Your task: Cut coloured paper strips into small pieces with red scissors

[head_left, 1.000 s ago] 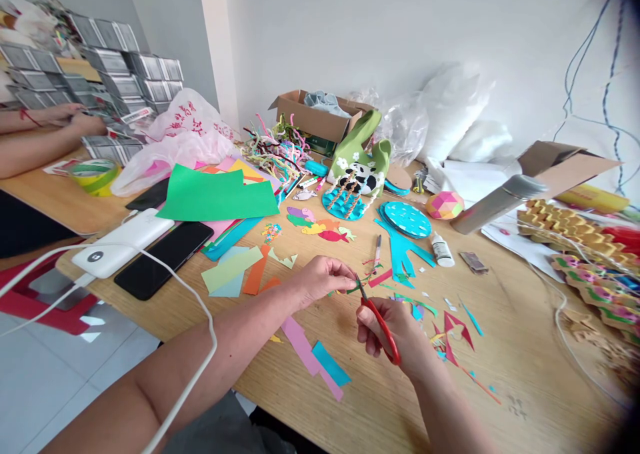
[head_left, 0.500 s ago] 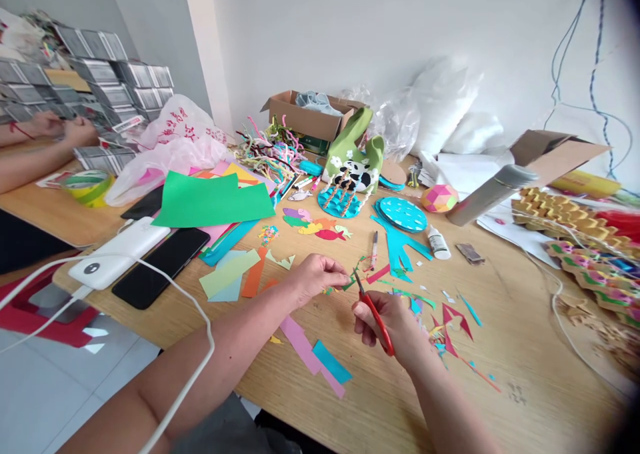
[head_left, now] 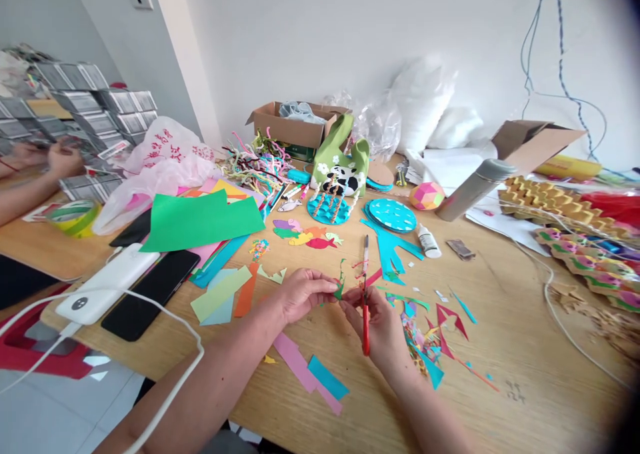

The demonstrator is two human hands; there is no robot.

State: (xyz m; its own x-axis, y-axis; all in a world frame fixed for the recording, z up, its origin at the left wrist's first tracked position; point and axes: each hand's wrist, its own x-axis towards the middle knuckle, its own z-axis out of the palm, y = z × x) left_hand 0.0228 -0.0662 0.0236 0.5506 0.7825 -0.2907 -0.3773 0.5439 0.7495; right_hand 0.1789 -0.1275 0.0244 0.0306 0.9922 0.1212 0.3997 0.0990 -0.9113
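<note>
And the left hand pinches green paper in its grip, while just beside it the right hand clamps red scissors in its own!

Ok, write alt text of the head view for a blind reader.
A person's left hand pinches a small green paper piece above a light wooden table, while the right hand close by holds red-handled metal scissors. Beyond are colourful paper fish and a green bag with a panda design.
</note>
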